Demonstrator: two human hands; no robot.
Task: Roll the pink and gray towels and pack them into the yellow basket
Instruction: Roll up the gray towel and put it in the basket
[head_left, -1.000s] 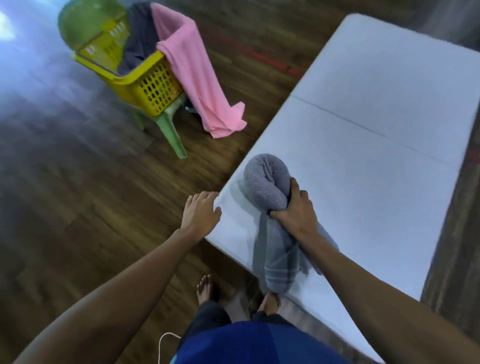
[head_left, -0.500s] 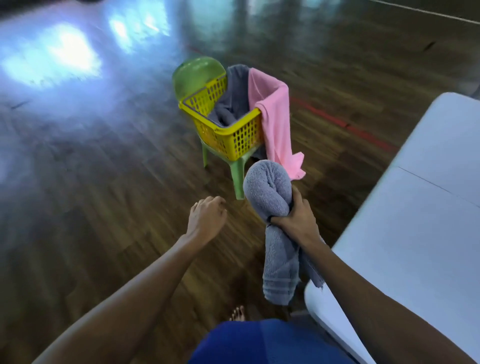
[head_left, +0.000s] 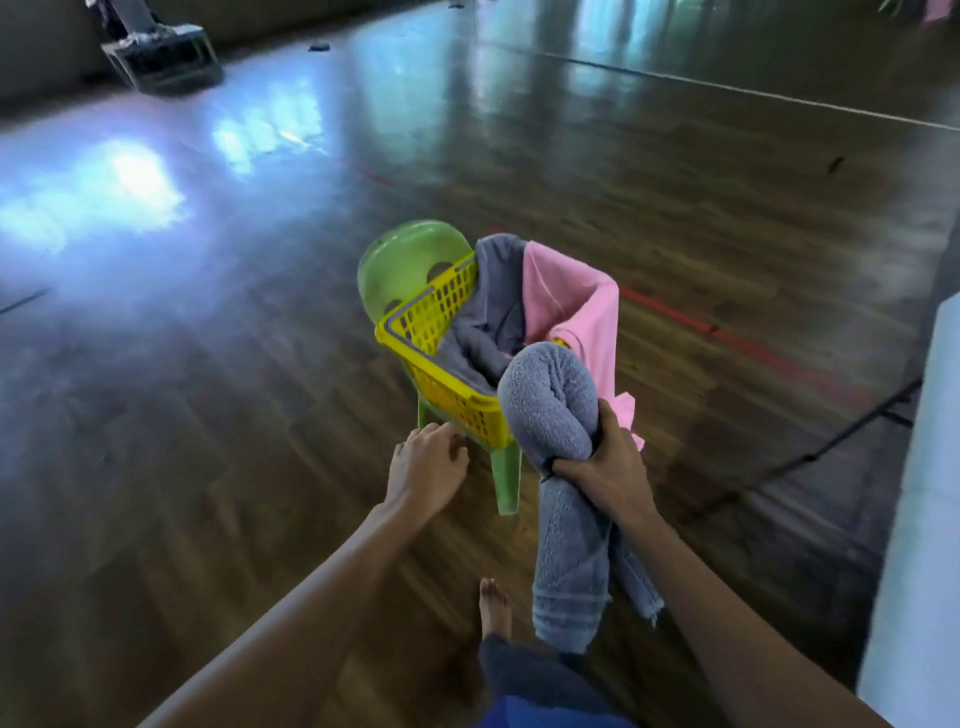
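A: Count them for me.

B: One basket (head_left: 441, 387), yellow, sitting on one green chair (head_left: 408, 260). One pink towel (head_left: 571, 306), draped over the basket's right rim, its end hanging down outside. Gray ones: two that I can see. A loose gray towel (head_left: 488, 312) lies inside the basket and climbs its far wall. The other is a gray roll (head_left: 548, 405), held in the air in front of the basket's near corner.

A: The hands?

B: The right hand (head_left: 605, 473) is clamped round the roll, thumb and fingers wrapped tight. The rolled head stands above the fist and two loose ends hang below it. The left hand (head_left: 426, 467) holds nothing, fingers loosely curled, just beside the chair's seat edge under the basket's near wall. Whether it touches the chair I cannot tell.

A: And the room?

B: A dark wooden floor (head_left: 208, 441), glossy, with pale light reflected at the left. A red line (head_left: 727, 335) runs behind the chair, and a white line (head_left: 727, 89) lies farther back. A white table (head_left: 919, 519) shows at the right edge. One bare foot (head_left: 493, 608) stands on the floor beside the hanging ends. Some dark equipment (head_left: 161, 57) sits far off at the top left, too blurred to name.
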